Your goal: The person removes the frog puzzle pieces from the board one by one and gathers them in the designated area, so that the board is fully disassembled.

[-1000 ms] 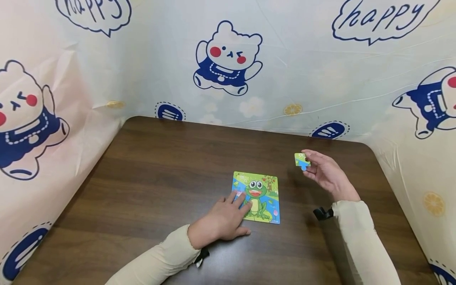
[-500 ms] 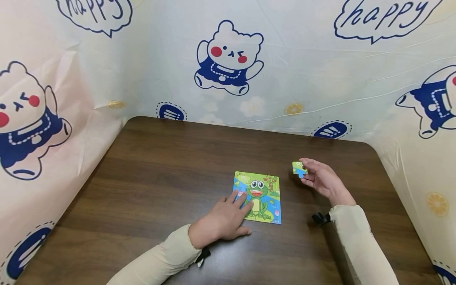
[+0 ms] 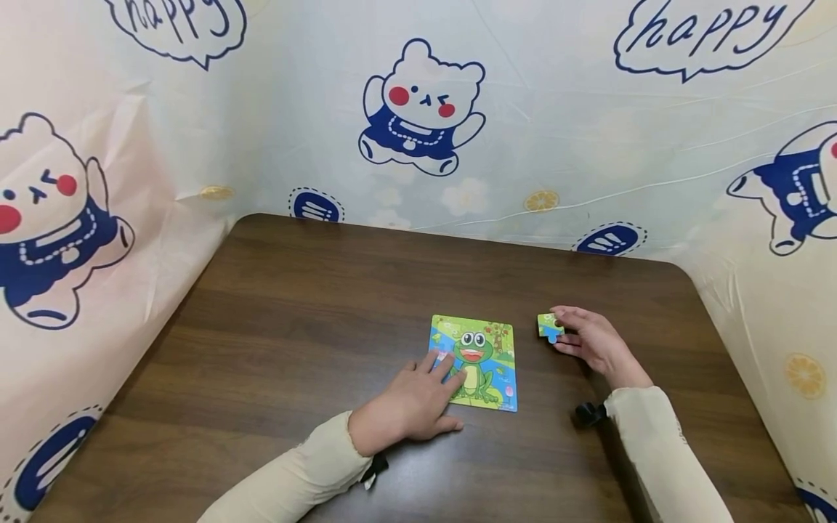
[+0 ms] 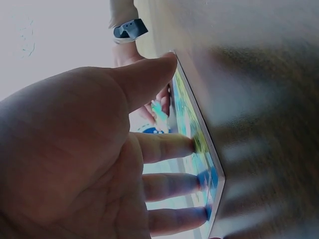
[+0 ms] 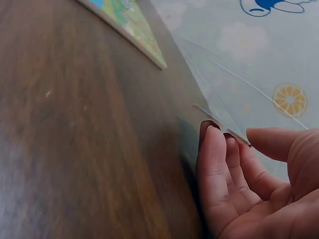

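Observation:
A square frog puzzle (image 3: 502,363) lies flat on the table, its picture of a green frog facing up. My left hand (image 3: 412,399) rests on its left part with outstretched fingers, covering some of the picture. In the left wrist view, several fingertips (image 4: 185,145) touch the puzzle's face, and the thumb lies along its near side. To the right of the puzzle, my right hand (image 3: 595,349) pinches a small green and blue puzzle piece (image 3: 548,328) between thumb and fingers. The right wrist view shows this piece (image 5: 219,123) nearly edge-on, close above the tabletop.
The brown wooden table (image 3: 294,327) has rounded far corners. A printed cloth (image 3: 294,109) with cartoon bears hangs behind it and along both sides. Black straps, one at each wrist, include the right one (image 3: 591,415).
My right hand has moved down and nearer in the head view, lowering the puzzle piece toward the table. The left hand stays on the frog puzzle.

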A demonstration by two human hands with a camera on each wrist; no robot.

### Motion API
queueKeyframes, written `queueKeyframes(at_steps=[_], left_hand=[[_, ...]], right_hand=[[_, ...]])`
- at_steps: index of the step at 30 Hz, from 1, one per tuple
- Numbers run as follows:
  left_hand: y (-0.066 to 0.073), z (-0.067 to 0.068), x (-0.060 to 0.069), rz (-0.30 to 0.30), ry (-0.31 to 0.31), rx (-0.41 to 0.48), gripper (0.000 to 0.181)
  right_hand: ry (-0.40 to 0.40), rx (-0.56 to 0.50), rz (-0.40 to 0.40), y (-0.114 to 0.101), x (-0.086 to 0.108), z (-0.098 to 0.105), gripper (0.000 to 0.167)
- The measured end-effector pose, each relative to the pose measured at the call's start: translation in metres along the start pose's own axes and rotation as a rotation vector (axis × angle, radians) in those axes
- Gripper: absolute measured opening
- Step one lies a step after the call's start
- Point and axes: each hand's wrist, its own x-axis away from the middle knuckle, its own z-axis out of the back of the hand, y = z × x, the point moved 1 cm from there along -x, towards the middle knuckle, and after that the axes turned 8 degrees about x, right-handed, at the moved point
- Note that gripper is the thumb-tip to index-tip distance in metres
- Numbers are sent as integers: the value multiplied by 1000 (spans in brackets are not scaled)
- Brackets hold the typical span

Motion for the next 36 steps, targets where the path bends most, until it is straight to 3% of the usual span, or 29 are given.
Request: queueKeyframes(at_steps=[11,20,36], left_hand=[[1,-4,-1,2,4,-33,77],[2,-4,-3,-6,19,-66,77],[2,-1,-5,-1,11,-65,78]], right_hand=[[115,190,0,10,2,-7,46],[238,421,74,10,14,-11,43],[309,429,96,9,38,32,53]])
